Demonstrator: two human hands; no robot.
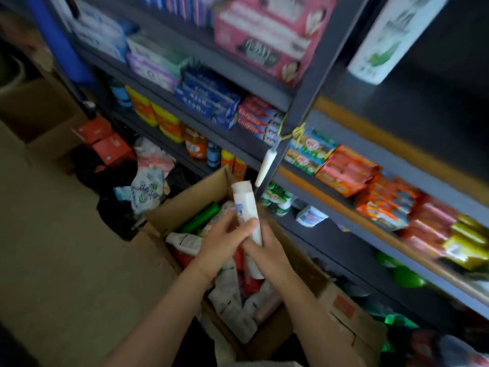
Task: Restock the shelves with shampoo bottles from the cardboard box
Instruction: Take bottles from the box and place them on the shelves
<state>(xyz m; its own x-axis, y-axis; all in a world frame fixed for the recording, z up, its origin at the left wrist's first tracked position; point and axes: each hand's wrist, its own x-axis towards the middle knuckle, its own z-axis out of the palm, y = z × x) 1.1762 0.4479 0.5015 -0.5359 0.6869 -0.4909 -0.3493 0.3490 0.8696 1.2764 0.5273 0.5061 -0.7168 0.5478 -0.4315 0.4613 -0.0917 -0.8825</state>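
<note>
Small shop / stockroom: dark metal shelves [264,152] were packed w/ boxed toothpaste [209,102], snack packs [370,186], detergent bottles [164,120]; open cardboard box [341,308] of stock on floor.

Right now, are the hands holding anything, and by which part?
Yes: a white bottle, held over the cardboard box. The left hand wraps its fingers around the middle; the right hand grips the lower end. The cap end sticks up free.

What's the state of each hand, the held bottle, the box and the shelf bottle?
left hand: grips white bottle
right hand: grips same bottle lower down
white bottle: lifted above box, near upright
cardboard box: open, holds more bottles
large white bottle: standing on upper shelf
</note>
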